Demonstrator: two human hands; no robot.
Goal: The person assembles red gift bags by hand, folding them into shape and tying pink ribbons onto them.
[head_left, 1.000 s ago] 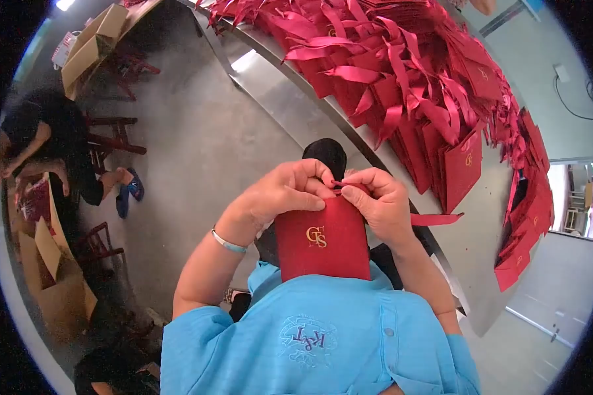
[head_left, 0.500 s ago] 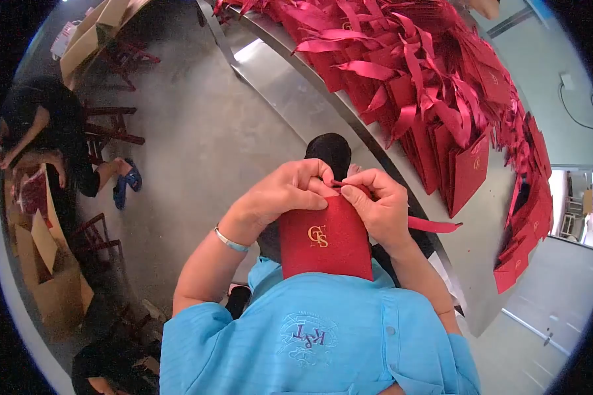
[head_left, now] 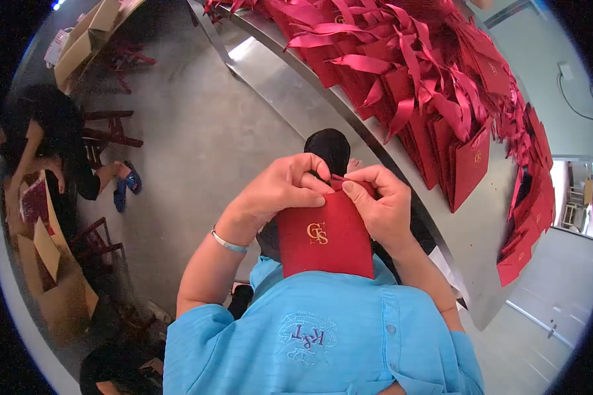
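A red paper bag [head_left: 326, 243] with a gold letter logo rests against my blue shirt, its top edge facing away from me. My left hand [head_left: 295, 185] grips that edge on the left, thumb on the front and fingers behind. At the right top corner my right hand [head_left: 382, 201] is closed, thumb and index finger pinching a short piece of dark red ribbon [head_left: 337, 182] at the bag's mouth. The fingertips of both hands nearly meet there. How the ribbon runs inside the bag is hidden.
On the metal table [head_left: 435, 217] to my right lies a large heap of red bags [head_left: 471, 168] with loose pink-red ribbons [head_left: 412, 72]. To the left, a person in black [head_left: 53, 131] sits by open cardboard boxes [head_left: 62, 303]. Dark red stools [head_left: 112, 128] stand nearby.
The loose ribbon tail that stuck out right of my right hand no longer shows there. More red ribbon appears between my fingertips at the bag's mouth. My left hand keeps its grip.
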